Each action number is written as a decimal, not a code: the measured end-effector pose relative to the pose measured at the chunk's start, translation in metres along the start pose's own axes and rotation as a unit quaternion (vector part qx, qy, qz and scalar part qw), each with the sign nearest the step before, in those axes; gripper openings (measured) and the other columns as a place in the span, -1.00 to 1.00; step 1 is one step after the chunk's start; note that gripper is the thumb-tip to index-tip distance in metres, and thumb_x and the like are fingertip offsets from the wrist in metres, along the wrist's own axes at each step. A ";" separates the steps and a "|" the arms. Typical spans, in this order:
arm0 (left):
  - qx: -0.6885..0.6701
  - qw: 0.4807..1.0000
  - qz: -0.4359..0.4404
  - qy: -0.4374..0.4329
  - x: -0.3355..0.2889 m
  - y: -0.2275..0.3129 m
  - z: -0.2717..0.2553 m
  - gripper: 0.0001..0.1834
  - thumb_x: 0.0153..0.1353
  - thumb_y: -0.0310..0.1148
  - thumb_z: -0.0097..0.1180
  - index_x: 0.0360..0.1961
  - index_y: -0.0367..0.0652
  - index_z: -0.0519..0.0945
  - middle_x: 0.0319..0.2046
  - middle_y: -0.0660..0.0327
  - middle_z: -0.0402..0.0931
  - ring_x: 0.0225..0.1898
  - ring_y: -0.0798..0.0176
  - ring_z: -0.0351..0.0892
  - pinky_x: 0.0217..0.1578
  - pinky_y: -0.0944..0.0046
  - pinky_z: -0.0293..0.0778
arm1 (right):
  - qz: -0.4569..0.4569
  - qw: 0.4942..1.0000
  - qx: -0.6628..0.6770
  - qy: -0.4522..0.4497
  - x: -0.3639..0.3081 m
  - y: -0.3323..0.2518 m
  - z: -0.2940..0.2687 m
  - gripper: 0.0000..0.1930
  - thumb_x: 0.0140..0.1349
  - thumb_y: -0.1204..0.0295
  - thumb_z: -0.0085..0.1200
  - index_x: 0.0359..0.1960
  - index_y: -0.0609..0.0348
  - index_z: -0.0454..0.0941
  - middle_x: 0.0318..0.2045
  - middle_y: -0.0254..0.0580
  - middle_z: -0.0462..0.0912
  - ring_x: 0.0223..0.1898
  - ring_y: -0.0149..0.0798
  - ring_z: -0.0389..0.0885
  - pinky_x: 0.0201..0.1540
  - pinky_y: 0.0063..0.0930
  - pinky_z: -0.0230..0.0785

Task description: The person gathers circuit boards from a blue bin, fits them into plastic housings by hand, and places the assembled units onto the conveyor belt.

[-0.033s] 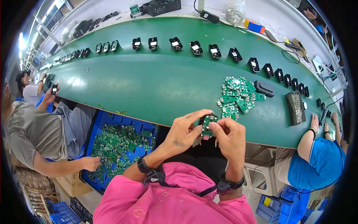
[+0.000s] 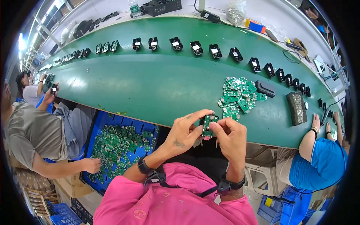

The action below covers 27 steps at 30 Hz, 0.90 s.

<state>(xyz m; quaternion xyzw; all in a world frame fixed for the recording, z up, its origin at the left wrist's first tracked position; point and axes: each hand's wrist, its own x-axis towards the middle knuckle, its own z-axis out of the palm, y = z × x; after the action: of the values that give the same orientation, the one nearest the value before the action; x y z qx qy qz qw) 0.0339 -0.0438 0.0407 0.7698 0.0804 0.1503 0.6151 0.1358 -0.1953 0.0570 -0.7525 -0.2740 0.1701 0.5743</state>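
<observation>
My left hand (image 2: 184, 135) is closed around a small black housing with a green circuit board (image 2: 207, 131) lying on its open side, just off the table's near edge. From the other side my right hand (image 2: 231, 138) pinches at the board, its thumb pressed on the board's face and its fingers partly hidden behind. A small pink piece (image 2: 206, 138) shows at the board's lower end. Beyond my right hand, a heap of loose green circuit boards (image 2: 240, 92) lies on the table.
Black housings (image 2: 215, 51) stand in a curved row along the green table (image 2: 150, 82). A black case (image 2: 265, 88) and a dark block (image 2: 296, 108) lie right of the heap. Left of me, a co-worker's hand (image 2: 92, 165) reaches into a blue crate (image 2: 98, 129) of boards. Another person sits at right.
</observation>
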 end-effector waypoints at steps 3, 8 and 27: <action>0.030 0.999 -0.011 -0.017 0.000 0.001 -0.005 -0.46 0.27 -0.64 0.00 0.31 -0.17 0.43 -0.03 0.16 0.60 -0.35 0.41 0.62 -0.29 0.35 0.61 | -0.028 0.999 -0.028 0.013 0.000 -0.002 0.003 -0.79 0.25 0.44 0.31 -0.46 0.32 0.60 -0.67 -0.40 0.52 -0.64 -0.61 0.38 -0.62 -0.61 0.15; -0.085 0.994 -0.032 -0.064 -0.003 0.002 -0.012 -0.49 0.34 -0.55 -0.04 0.34 -0.23 0.35 0.01 0.14 0.57 -0.18 0.41 0.61 -0.17 0.33 0.61 | -0.041 0.998 -0.038 0.034 -0.002 0.000 0.011 -0.78 0.24 0.44 0.32 -0.45 0.34 0.60 -0.68 -0.39 0.52 -0.62 -0.61 0.37 -0.59 -0.60 0.16; 0.013 0.997 -0.021 0.076 0.001 -0.005 0.016 -0.65 0.45 -0.46 -0.10 0.21 -0.29 0.41 -0.23 0.11 0.63 -0.34 0.38 0.59 -0.35 0.33 0.56 | -0.129 0.982 -0.099 0.094 -0.002 0.020 0.037 -0.73 0.48 0.35 -0.04 -0.01 0.33 0.51 -0.36 0.13 0.65 -0.38 0.17 0.65 -0.34 -0.09 0.45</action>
<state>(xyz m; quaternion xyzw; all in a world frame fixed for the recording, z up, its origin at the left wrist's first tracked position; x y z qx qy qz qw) 0.0404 -0.0575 0.0327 0.7622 0.1453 0.1945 0.6001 0.1177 -0.1718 0.0272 -0.7766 -0.3291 -0.0049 0.5371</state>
